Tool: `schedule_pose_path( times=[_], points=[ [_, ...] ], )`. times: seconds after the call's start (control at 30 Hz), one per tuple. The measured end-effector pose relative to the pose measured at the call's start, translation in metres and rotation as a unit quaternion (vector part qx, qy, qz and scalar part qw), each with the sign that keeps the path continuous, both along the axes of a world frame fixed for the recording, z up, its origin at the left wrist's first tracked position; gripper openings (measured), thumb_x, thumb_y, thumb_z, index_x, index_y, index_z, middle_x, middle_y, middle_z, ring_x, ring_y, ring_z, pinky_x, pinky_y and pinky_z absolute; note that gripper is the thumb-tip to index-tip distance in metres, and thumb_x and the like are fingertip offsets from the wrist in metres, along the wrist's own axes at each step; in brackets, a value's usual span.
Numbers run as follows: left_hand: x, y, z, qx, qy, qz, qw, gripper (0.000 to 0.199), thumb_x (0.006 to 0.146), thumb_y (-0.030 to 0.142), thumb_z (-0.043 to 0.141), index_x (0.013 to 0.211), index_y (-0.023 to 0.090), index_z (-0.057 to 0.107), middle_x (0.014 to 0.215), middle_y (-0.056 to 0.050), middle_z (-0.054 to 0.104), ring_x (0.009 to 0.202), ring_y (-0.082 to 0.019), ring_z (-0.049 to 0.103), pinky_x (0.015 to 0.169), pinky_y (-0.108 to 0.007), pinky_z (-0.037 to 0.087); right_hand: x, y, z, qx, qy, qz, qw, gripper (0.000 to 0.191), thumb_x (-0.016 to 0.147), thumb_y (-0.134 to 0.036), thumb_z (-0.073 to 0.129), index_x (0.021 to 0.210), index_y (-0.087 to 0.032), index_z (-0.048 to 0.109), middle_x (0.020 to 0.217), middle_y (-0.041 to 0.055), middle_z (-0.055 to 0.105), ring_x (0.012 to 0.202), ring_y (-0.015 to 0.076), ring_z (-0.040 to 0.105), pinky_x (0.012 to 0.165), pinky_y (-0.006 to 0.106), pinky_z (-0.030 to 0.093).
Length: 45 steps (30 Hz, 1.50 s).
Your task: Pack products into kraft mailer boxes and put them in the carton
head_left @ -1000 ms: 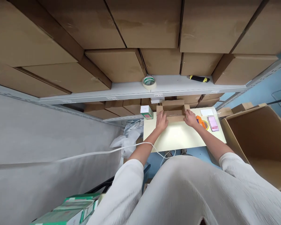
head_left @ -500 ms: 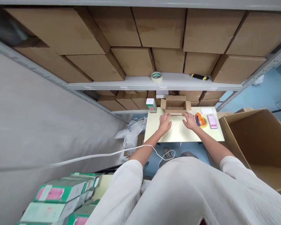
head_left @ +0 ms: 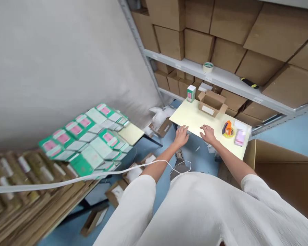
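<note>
My left hand (head_left: 181, 136) hovers near the front edge of the pale yellow table (head_left: 187, 118), fingers apart and holding nothing. My right hand (head_left: 207, 134) is over the same edge, also empty with spread fingers. Beyond both hands an open cardboard box (head_left: 212, 104) with a white label stands at the table's back, touched by neither. A green and white carton (head_left: 191, 93) stands upright to its left. Right of my right hand lie an orange tape dispenser (head_left: 227, 127), a yellow tape roll (head_left: 229, 132) and pink-purple packets (head_left: 240, 137).
Several green and pink cartons (head_left: 92, 155) cover a second table at the left. Flat cardboard (head_left: 41, 212) is stacked before it. A large open carton (head_left: 284, 177) is at the right. The shelf (head_left: 223, 81) holds boxes, a tape roll (head_left: 207, 67) and a cutter (head_left: 249, 83). A white cable crosses my left arm.
The view has swung left, bringing the carton-covered table into sight. My hands have come away from the small cardboard box, which now stands apart from them.
</note>
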<state>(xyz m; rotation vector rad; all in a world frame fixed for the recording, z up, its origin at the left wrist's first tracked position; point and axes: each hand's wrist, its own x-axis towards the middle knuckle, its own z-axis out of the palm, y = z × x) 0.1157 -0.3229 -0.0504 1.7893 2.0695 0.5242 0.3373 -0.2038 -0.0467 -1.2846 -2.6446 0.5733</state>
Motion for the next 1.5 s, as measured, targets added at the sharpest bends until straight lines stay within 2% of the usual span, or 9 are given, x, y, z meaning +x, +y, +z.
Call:
schedule_pose_path(
  times=[0.17,0.37,0.63,0.73,0.83,1.07,1.2,1.33,1.5],
  points=[
    [0.004,-0.08,0.004,-0.009,-0.01,0.078,0.997,0.067,0.098,0.025,0.055,0.164,0.021,0.044,0.173,-0.016,0.04,0.161,-0.035,0.034,0.134,-0.055,0.024,-0.024,-0.042,0.006,-0.009,0.014,0.084,0.996,0.045,0.101,-0.034,0.053,0.144,-0.025,0.066,0.159,0.0169,0.057,0.147,0.0377,0.046,0.121,0.059,0.037],
    [-0.013,-0.171,0.003,-0.022,-0.005,0.172,0.985,0.067,0.098,0.025,0.054,0.164,0.02,0.044,0.172,-0.017,0.041,0.161,-0.035,0.036,0.133,-0.056,0.026,-0.069,-0.096,0.002,-0.021,0.021,0.176,0.984,0.046,0.101,-0.035,0.054,0.145,-0.025,0.064,0.159,0.0157,0.056,0.148,0.0375,0.046,0.121,0.058,0.038],
    [-0.032,-0.309,0.001,-0.034,-0.01,0.284,0.958,0.066,0.099,0.025,0.054,0.165,0.021,0.043,0.172,-0.016,0.041,0.162,-0.033,0.034,0.134,-0.054,0.025,-0.124,-0.195,-0.001,-0.036,0.0,0.284,0.958,0.047,0.102,-0.034,0.053,0.146,-0.022,0.064,0.161,0.0182,0.055,0.148,0.0384,0.046,0.119,0.057,0.039],
    [-0.038,-0.363,0.001,-0.027,-0.012,0.317,0.948,0.066,0.099,0.025,0.054,0.164,0.019,0.043,0.172,-0.017,0.041,0.161,-0.034,0.035,0.133,-0.055,0.026,-0.147,-0.244,-0.003,-0.032,-0.013,0.321,0.947,0.047,0.102,-0.033,0.054,0.146,-0.022,0.064,0.159,0.0181,0.056,0.147,0.0389,0.047,0.118,0.057,0.04],
    [-0.044,-0.425,-0.004,-0.026,-0.017,0.356,0.934,0.066,0.099,0.025,0.055,0.164,0.019,0.044,0.172,-0.017,0.042,0.16,-0.035,0.036,0.133,-0.055,0.027,-0.172,-0.304,-0.01,-0.032,-0.007,0.355,0.934,0.047,0.101,-0.033,0.055,0.145,-0.022,0.066,0.157,0.0177,0.058,0.144,0.0392,0.049,0.117,0.057,0.041],
    [-0.047,-0.604,-0.029,-0.05,-0.046,0.44,0.895,0.065,0.099,0.024,0.058,0.163,0.02,0.046,0.172,-0.017,0.041,0.159,-0.036,0.038,0.131,-0.053,0.032,-0.211,-0.468,-0.039,-0.057,-0.004,0.412,0.909,0.046,0.098,-0.03,0.057,0.142,-0.019,0.067,0.154,0.019,0.061,0.14,0.0397,0.052,0.114,0.056,0.042],
    [-0.05,-0.69,-0.04,-0.067,-0.058,0.459,0.884,0.063,0.099,0.02,0.055,0.162,0.017,0.047,0.171,-0.019,0.043,0.157,-0.038,0.041,0.128,-0.055,0.036,-0.219,-0.542,-0.049,-0.073,-0.017,0.436,0.897,0.047,0.098,-0.031,0.056,0.143,-0.02,0.066,0.153,0.0187,0.061,0.139,0.0392,0.053,0.114,0.056,0.043],
    [-0.061,-0.74,-0.053,-0.054,-0.075,0.486,0.869,0.062,0.099,0.016,0.053,0.16,0.016,0.047,0.168,-0.02,0.045,0.155,-0.037,0.045,0.127,-0.054,0.039,-0.23,-0.582,-0.054,-0.079,-0.04,0.45,0.889,0.048,0.099,-0.03,0.056,0.144,-0.018,0.064,0.155,0.0189,0.06,0.141,0.0385,0.052,0.114,0.056,0.042],
    [-0.077,-0.762,-0.082,-0.016,-0.094,0.523,0.847,0.061,0.096,0.013,0.056,0.156,0.016,0.049,0.162,-0.02,0.05,0.151,-0.035,0.05,0.128,-0.052,0.039,-0.258,-0.595,-0.076,-0.091,-0.056,0.481,0.87,0.047,0.098,-0.028,0.058,0.144,-0.019,0.064,0.155,0.0186,0.059,0.139,0.0384,0.053,0.113,0.055,0.044]
  ],
)
